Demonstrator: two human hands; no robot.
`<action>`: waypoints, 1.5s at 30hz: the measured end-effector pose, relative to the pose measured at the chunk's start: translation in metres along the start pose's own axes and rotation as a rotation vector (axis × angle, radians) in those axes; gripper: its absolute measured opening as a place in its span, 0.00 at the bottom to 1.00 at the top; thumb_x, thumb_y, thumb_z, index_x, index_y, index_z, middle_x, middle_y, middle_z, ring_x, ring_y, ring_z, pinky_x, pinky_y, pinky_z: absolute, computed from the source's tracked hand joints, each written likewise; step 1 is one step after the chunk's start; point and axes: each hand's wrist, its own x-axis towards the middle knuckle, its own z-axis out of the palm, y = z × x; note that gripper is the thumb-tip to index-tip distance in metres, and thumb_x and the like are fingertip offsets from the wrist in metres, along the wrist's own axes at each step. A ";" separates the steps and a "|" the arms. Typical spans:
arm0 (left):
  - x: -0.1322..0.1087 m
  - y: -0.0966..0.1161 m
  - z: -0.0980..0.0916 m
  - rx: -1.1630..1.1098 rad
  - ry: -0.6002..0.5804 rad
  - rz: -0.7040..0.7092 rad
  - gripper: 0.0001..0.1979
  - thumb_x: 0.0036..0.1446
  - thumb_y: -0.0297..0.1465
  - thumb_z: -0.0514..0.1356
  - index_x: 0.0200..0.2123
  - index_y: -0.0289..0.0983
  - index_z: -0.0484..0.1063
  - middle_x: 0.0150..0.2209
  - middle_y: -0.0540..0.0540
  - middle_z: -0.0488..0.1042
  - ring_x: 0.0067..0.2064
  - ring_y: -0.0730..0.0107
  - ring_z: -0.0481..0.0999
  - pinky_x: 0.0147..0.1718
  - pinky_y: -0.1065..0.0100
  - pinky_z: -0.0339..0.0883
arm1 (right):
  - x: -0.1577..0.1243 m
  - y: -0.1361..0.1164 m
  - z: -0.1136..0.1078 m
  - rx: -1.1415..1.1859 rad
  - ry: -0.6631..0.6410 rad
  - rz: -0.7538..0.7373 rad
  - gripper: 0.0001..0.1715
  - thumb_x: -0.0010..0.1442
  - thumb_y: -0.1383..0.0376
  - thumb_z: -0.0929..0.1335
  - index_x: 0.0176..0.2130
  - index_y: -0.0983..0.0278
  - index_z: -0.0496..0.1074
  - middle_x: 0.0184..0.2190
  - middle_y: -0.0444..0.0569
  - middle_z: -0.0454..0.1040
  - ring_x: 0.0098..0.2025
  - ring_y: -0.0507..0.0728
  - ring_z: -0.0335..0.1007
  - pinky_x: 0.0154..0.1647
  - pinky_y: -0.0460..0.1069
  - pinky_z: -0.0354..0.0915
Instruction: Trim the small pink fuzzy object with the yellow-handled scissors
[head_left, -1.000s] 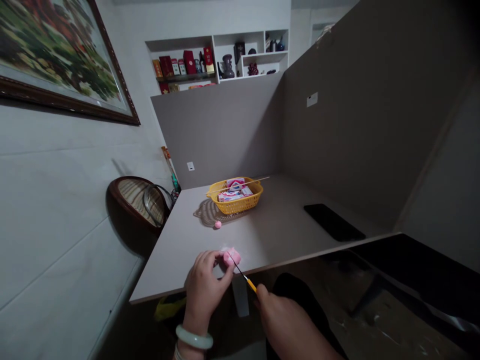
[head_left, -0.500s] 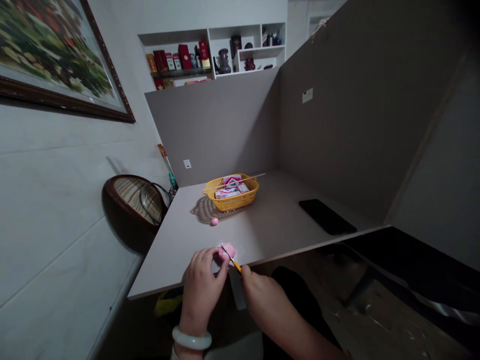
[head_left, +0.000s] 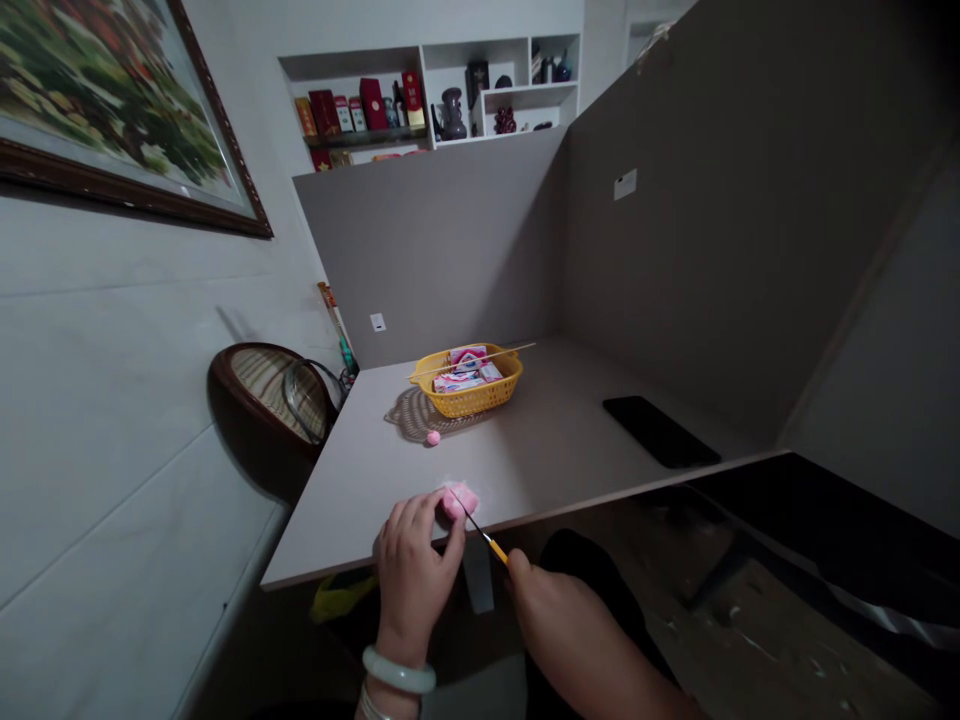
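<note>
Facing a grey partition [head_left: 435, 250] along the far and right sides, above a grey table [head_left: 555, 430], lit on the left and shadowed on the right. Seeing white shelving [head_left: 532, 92] at the very far side, stocked with boxes and vases, and a framed painting [head_left: 127, 130] on the left wall. In the far part of the table, noting a yellow basket [head_left: 476, 402] with printed packets [head_left: 457, 382] inside and a thin stick [head_left: 472, 361] laid across its rim; off to the right, a flat black object [head_left: 660, 432]. At the near edge, gripping the handle of a yellow-handled tool [head_left: 498, 551] in the right hand [head_left: 551, 600]. To its left, pinching a pink lump [head_left: 461, 497] between thumb and fingers of the left hand [head_left: 416, 550], and wearing a pale bangle [head_left: 400, 672] on that wrist. Slanting the tool's thin dark blade far and left, onto the lump; cannot tell how deeply. Holding the lump on the table, close to the near edge. Between basket and lump, spotting a small pink ball [head_left: 433, 438] on the tabletop, apart from both
</note>
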 end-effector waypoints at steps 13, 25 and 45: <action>-0.002 -0.004 0.002 -0.037 -0.019 -0.013 0.10 0.62 0.37 0.58 0.45 0.40 0.72 0.43 0.44 0.77 0.45 0.59 0.75 0.45 0.57 0.70 | -0.005 0.005 -0.001 0.044 0.023 -0.016 0.13 0.65 0.76 0.59 0.39 0.64 0.69 0.34 0.51 0.80 0.34 0.60 0.79 0.23 0.49 0.50; -0.001 -0.002 0.000 -0.069 -0.006 -0.007 0.11 0.62 0.38 0.58 0.44 0.40 0.73 0.42 0.43 0.77 0.44 0.58 0.75 0.44 0.57 0.70 | -0.002 0.004 0.010 0.090 0.005 0.020 0.11 0.65 0.75 0.60 0.40 0.64 0.69 0.34 0.52 0.80 0.35 0.61 0.79 0.24 0.48 0.55; 0.002 -0.006 0.004 -0.016 0.000 -0.030 0.10 0.62 0.37 0.57 0.44 0.40 0.72 0.42 0.44 0.77 0.44 0.58 0.75 0.44 0.57 0.69 | 0.002 0.006 0.004 0.037 0.039 -0.024 0.16 0.62 0.78 0.59 0.41 0.64 0.70 0.34 0.52 0.80 0.35 0.61 0.79 0.25 0.48 0.55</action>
